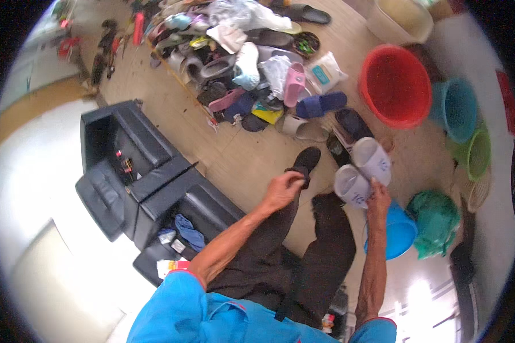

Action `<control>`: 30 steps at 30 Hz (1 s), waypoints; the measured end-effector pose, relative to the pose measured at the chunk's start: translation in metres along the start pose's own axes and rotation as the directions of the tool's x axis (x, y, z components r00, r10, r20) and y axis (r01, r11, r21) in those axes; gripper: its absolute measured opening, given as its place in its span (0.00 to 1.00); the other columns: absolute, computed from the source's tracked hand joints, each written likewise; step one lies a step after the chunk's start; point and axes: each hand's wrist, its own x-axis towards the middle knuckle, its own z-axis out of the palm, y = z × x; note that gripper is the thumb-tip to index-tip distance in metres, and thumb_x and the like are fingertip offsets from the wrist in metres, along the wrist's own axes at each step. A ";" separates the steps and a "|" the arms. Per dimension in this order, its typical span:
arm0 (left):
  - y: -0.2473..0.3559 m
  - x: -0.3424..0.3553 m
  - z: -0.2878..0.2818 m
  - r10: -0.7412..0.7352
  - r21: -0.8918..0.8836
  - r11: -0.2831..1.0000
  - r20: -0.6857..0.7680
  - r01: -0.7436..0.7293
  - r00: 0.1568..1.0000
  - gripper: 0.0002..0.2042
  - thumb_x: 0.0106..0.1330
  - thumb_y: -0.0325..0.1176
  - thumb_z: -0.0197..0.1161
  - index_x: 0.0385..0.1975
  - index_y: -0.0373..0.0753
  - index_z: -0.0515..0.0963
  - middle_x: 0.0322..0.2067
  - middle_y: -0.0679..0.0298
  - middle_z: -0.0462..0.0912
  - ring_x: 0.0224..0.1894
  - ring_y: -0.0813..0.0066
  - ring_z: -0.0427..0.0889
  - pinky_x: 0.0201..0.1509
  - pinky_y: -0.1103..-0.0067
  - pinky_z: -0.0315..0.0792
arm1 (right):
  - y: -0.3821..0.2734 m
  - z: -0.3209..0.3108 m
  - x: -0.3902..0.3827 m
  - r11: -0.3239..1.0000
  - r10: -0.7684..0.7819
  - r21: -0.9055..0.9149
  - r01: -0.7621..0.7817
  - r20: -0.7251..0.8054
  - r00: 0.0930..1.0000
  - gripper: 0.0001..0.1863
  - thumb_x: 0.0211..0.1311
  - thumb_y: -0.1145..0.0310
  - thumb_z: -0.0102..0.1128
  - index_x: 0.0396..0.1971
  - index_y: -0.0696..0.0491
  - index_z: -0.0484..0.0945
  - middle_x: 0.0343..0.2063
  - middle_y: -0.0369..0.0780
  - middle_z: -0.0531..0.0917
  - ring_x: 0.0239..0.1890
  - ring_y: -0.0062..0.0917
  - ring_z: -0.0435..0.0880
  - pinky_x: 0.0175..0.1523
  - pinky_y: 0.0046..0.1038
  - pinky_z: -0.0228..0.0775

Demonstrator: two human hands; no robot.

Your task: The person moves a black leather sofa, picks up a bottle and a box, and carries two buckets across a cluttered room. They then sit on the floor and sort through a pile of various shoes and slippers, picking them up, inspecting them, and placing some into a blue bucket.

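Observation:
My right hand (378, 198) is closed on a pair of white slide sandals (353, 182) with dark marks on them. The pair hangs above the floor to the right of my feet. My left hand (282, 190) is over my left leg, close to a dark shoe (309, 158). Its fingers are curled together, and nothing shows in them. Just beyond the white pair lie a dark slide (353, 124), a blue slide (321, 104) and a beige clog (305, 128), at the near edge of a large heap of footwear (234, 63).
At the right stand a red basket (396, 86), a teal basket (459, 111), a green basket (479, 154), a blue bucket (396, 231) and a green plastic bag (435, 223). Black padded seating (154, 183) with open compartments stands at the left.

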 end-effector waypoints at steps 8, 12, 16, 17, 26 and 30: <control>-0.227 -0.183 -0.213 -0.255 0.004 0.929 -0.718 0.371 0.647 0.09 0.63 0.34 0.64 0.38 0.36 0.82 0.31 0.59 0.85 0.33 0.71 0.84 0.41 0.75 0.77 | -0.043 0.199 -0.053 0.565 -0.125 -0.593 0.574 0.626 0.769 0.20 0.55 0.57 0.68 0.40 0.59 0.82 0.27 0.41 0.82 0.32 0.22 0.79 0.34 0.29 0.71; -0.329 -0.284 -0.285 -0.062 0.082 0.910 -0.942 0.405 0.331 0.09 0.63 0.31 0.61 0.40 0.35 0.80 0.38 0.53 0.85 0.40 0.60 0.85 0.46 0.71 0.77 | -0.019 0.281 -0.078 0.066 -0.094 -0.438 0.897 0.892 0.442 0.16 0.50 0.61 0.69 0.38 0.54 0.84 0.35 0.48 0.83 0.39 0.42 0.83 0.44 0.40 0.74; -0.298 -0.279 -0.336 -0.051 0.014 0.923 -0.986 0.384 0.159 0.17 0.64 0.32 0.63 0.51 0.33 0.76 0.45 0.52 0.82 0.45 0.59 0.82 0.50 0.69 0.75 | 0.030 0.358 -0.119 -0.193 0.113 -0.220 0.956 0.963 0.245 0.14 0.50 0.64 0.66 0.38 0.50 0.84 0.37 0.48 0.83 0.40 0.43 0.84 0.44 0.40 0.76; -0.309 -0.282 -0.349 0.033 0.093 0.884 -0.990 0.458 0.138 0.16 0.64 0.32 0.64 0.50 0.33 0.76 0.45 0.52 0.82 0.47 0.60 0.81 0.52 0.70 0.74 | 0.050 0.380 -0.129 -0.249 0.214 -0.149 0.957 0.955 0.204 0.13 0.50 0.65 0.65 0.37 0.51 0.84 0.36 0.49 0.83 0.39 0.44 0.84 0.43 0.41 0.77; -0.369 -0.239 -0.427 0.189 0.157 0.732 -0.982 0.663 0.023 0.15 0.61 0.44 0.68 0.25 0.36 0.81 0.25 0.63 0.79 0.28 0.72 0.77 0.35 0.74 0.71 | 0.309 0.473 -0.139 -0.500 0.707 0.503 0.705 0.707 -0.003 0.10 0.56 0.68 0.57 0.36 0.46 0.84 0.40 0.41 0.83 0.46 0.33 0.81 0.47 0.42 0.67; -0.388 -0.248 -0.429 0.184 0.160 0.742 -0.982 0.652 0.031 0.13 0.61 0.44 0.68 0.28 0.39 0.82 0.27 0.66 0.81 0.28 0.76 0.78 0.35 0.78 0.72 | 0.427 0.459 -0.121 -0.476 0.845 0.689 0.546 0.531 0.066 0.11 0.54 0.62 0.63 0.37 0.46 0.85 0.40 0.37 0.85 0.46 0.36 0.82 0.51 0.52 0.64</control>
